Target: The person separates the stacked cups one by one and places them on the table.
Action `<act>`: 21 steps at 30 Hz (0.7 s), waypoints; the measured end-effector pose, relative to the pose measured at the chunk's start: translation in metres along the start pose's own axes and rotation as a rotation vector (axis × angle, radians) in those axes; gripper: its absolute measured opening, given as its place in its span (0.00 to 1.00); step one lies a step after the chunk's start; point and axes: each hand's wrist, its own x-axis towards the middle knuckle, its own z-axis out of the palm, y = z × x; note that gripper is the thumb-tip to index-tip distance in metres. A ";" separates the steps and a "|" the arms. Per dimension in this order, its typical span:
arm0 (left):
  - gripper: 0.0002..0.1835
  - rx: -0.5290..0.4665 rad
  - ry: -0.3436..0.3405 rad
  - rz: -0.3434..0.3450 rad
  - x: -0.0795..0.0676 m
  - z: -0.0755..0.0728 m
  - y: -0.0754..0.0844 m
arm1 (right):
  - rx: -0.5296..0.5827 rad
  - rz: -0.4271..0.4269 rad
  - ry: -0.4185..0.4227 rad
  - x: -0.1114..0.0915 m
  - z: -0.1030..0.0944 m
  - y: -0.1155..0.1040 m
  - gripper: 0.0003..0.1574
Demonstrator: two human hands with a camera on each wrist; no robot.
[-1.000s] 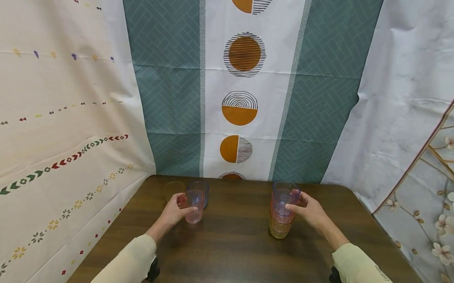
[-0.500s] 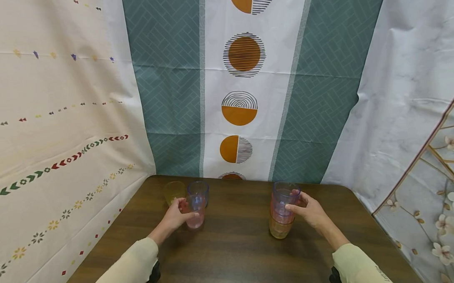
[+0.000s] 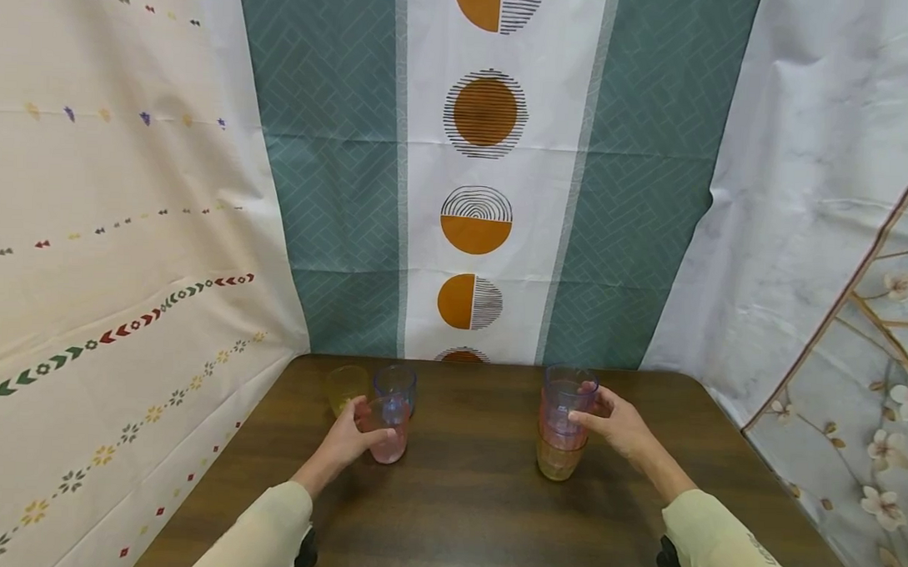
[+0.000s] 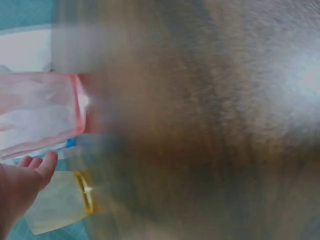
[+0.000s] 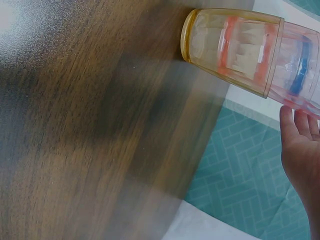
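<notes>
My left hand [image 3: 345,443] holds a clear pink cup [image 3: 390,450] upright at the table's left, thumb across its near side. Just behind it stand a yellow cup [image 3: 342,385] and a blue-rimmed cup [image 3: 395,378], partly covered by the pink one and the hand. In the left wrist view, the pink cup's base [image 4: 79,105] is at the tabletop. At the right, my right hand [image 3: 623,429] grips the upper part of an upright nested stack: yellow cup [image 3: 556,465] lowest, pink cup [image 5: 292,60] in the middle, blue-rimmed cup [image 3: 571,382] on top.
Everything stands on a dark wooden table [image 3: 469,509]. A patterned cream cloth [image 3: 123,305] hangs at the left, a green and white curtain [image 3: 336,213] behind, and a marbled floral cloth [image 3: 815,271] at the right, close along the table's edges.
My left hand has lowered the pink cup slightly and brought it a little nearer to me. The right hand and its stack stay in place. The head view has shifted a little.
</notes>
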 end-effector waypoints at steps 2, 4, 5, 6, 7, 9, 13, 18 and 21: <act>0.53 -0.002 -0.002 0.000 0.000 -0.004 0.003 | 0.008 -0.001 -0.003 -0.001 0.001 0.002 0.40; 0.53 -0.001 0.002 0.002 0.001 -0.009 0.008 | 0.016 0.000 -0.005 -0.001 0.003 0.003 0.40; 0.53 0.000 0.002 0.006 0.002 -0.012 0.010 | 0.019 0.002 -0.004 -0.001 0.003 0.003 0.40; 0.53 -0.001 0.001 0.011 0.003 -0.014 0.013 | 0.020 0.004 -0.002 -0.001 0.003 0.004 0.40; 0.53 0.001 0.001 0.013 0.004 -0.016 0.016 | 0.019 0.006 0.000 -0.001 0.004 0.004 0.40; 0.53 0.007 -0.001 0.017 0.007 -0.020 0.023 | 0.014 0.010 -0.001 -0.002 0.004 0.004 0.41; 0.52 0.012 -0.017 0.029 0.013 -0.023 0.041 | 0.019 0.005 -0.002 -0.001 0.003 0.004 0.42; 0.52 0.019 -0.030 0.069 0.022 -0.019 0.065 | 0.026 0.005 -0.005 0.001 0.001 0.001 0.43; 0.52 0.021 -0.044 0.096 0.026 -0.010 0.080 | 0.018 0.012 -0.004 0.000 0.000 0.001 0.43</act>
